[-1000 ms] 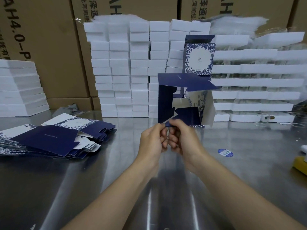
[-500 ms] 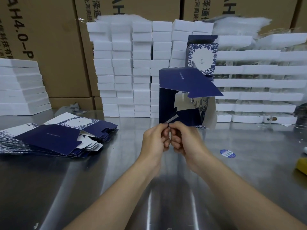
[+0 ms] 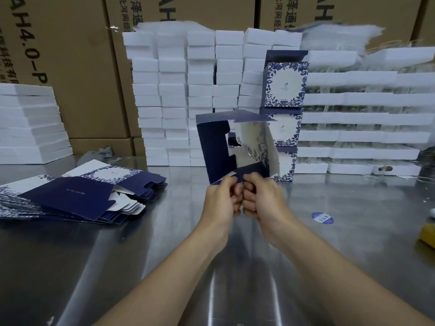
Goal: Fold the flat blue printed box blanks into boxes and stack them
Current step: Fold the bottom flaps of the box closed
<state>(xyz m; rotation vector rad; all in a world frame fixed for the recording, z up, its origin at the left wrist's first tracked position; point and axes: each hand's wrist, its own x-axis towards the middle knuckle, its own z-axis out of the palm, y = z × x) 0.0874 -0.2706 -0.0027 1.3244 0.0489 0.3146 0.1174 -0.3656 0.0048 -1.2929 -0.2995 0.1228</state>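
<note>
Half-formed box [image 3: 213, 147] held upright above the steel table [image 3: 153, 255], before the stack of finished boxes [image 3: 286, 83] and right of the pile of flat blanks [image 3: 77, 196]. Left hand [image 3: 220, 198] and right hand [image 3: 264, 200], knuckles touching, curl their fingers tight, each pinching a bottom flap at the near edge. The card looks light, thin and springy, apt to crease if crushed; best held at flaps and fold lines, not the open walls
</note>
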